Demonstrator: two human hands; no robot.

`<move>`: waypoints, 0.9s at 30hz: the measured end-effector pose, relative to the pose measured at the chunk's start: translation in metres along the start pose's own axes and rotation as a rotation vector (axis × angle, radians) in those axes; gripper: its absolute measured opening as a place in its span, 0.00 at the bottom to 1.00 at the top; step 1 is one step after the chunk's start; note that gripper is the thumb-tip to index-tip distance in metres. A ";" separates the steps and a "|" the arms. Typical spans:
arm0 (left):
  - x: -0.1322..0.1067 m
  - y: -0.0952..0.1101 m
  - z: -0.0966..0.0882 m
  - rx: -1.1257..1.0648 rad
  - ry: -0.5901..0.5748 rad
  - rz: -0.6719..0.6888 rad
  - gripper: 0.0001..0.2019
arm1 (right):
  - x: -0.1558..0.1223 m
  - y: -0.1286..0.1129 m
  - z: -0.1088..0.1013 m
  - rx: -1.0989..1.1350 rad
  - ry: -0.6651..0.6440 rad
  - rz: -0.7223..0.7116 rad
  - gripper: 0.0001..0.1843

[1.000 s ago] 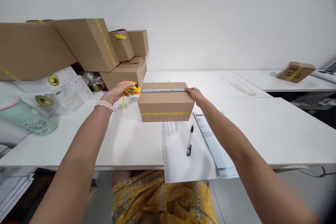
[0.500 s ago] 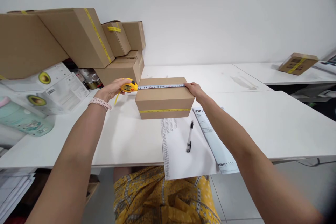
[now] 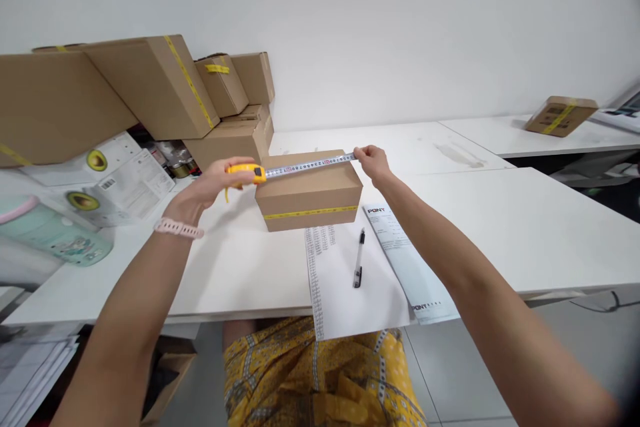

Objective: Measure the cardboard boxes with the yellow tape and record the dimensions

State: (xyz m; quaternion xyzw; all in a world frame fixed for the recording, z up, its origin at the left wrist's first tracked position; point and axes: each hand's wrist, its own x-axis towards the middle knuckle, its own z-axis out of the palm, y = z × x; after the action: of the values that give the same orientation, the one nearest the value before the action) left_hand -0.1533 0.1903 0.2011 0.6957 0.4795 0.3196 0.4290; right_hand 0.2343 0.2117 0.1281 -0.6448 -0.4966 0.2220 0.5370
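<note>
My left hand [image 3: 220, 180] is closed around the yellow case of a tape measure [image 3: 253, 172], at the left end of a cardboard box [image 3: 307, 201]. The pulled-out blade [image 3: 310, 165] runs at a slant above the box's top. Its far end is pinched in my right hand [image 3: 373, 161], just past the box's back right corner. A yellow tape strip crosses the front of the box. In front of it lie a notebook [image 3: 340, 303] with writing at its upper left, a black-capped clear pen [image 3: 359, 259] on the page, and a pale blue "PONY" sheet [image 3: 425, 287].
Several cardboard boxes [image 3: 150, 87] are piled at the left, above a white carton with avocado pictures [image 3: 120, 177]. A mint-green bottle [image 3: 70, 233] stands by the table's left edge. Far right, a small taped box [image 3: 560, 117] rests on another white table [image 3: 500, 133].
The blade has lifted off the box top and now slants. My right hand has come away from the box's right edge. My left hand has shifted left and turned the case.
</note>
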 end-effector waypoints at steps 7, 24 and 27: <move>-0.111 -0.022 0.123 -0.619 -0.434 -0.260 0.30 | 0.010 -0.040 0.031 0.013 -0.319 -0.217 0.12; -0.065 0.020 0.179 -0.894 -0.117 -0.303 0.21 | 0.021 -0.040 0.075 -0.503 -0.372 -0.291 0.32; -0.065 0.024 0.178 -0.912 -0.129 -0.327 0.21 | 0.021 -0.040 0.079 -0.661 -0.411 -0.333 0.29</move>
State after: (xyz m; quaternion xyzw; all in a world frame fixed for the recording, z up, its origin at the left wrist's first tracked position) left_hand -0.0137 0.0731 0.1443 0.3708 0.3660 0.3817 0.7635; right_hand 0.1620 0.2650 0.1444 -0.6356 -0.7351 0.0849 0.2199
